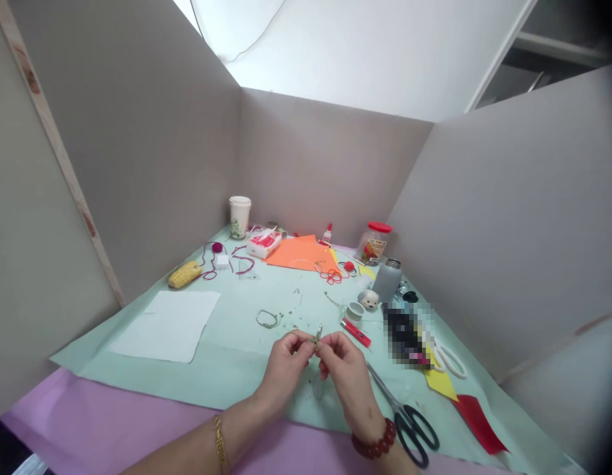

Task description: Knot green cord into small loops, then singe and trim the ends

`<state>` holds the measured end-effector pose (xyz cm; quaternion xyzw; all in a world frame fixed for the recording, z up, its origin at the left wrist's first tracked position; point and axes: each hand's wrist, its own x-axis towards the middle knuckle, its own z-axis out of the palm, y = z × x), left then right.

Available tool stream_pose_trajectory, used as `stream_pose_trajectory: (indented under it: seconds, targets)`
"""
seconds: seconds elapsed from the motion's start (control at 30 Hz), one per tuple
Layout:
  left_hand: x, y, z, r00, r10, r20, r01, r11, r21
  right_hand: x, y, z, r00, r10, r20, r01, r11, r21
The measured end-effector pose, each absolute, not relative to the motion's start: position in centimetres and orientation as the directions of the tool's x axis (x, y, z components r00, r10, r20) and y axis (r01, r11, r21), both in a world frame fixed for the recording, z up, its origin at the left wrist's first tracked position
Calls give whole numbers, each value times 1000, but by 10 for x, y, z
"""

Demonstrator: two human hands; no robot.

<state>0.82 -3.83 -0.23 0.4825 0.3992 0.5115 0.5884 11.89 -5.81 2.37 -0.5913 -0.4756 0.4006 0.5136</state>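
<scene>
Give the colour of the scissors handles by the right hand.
Black scissors handles, clearest in the head view.

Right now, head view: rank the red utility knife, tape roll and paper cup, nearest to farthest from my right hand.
1. Red utility knife: just beyond the right hand, slightly right.
2. Small tape roll: just past the knife.
3. White paper cup: far back, left.

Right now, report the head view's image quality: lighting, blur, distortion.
Head view: soft, even light with faint shadows; wide-angle distortion makes the grey partition walls lean outward; a pixelated patch obscures something right of centre; the top right corner darkens.
</scene>
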Motion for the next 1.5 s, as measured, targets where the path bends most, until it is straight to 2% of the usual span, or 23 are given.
stream_pose_trajectory:
  seconds: [0.33, 0.53, 0.8, 1.03, 1.2, 1.37, 1.5]
  targets:
    - [5, -41, 1, 217, 973, 75, -149, -43, 988, 121, -61, 18, 229, 971, 69, 283, 1, -959]
    - [1, -40, 6, 243, 969, 49, -142, -14, 990, 125, -63, 18, 172, 972, 159, 348, 91, -933]
    - [0, -34, 6, 237, 969, 67, -48, -57, 997, 129, -64, 17, 123, 931, 344, 622, 197, -758]
    - [-2, -33, 5, 263, 963, 60, -49, -49, 998, 132, -61, 11, 111, 940, 321, 589, 198, -783]
    - [-5, -33, 8, 366, 930, 30, -104, 9, 995, 134, -60, 9, 128, 944, 303, 580, 177, -795]
    - [-6, -34, 10, 434, 901, 11, -121, 46, 992, 134, -59, 9, 135, 929, 346, 601, 201, -773]
    - [-7, -33, 11, 474, 880, 29, -130, 37, 991, 133, -60, 9, 158, 933, 322, 558, 185, -809]
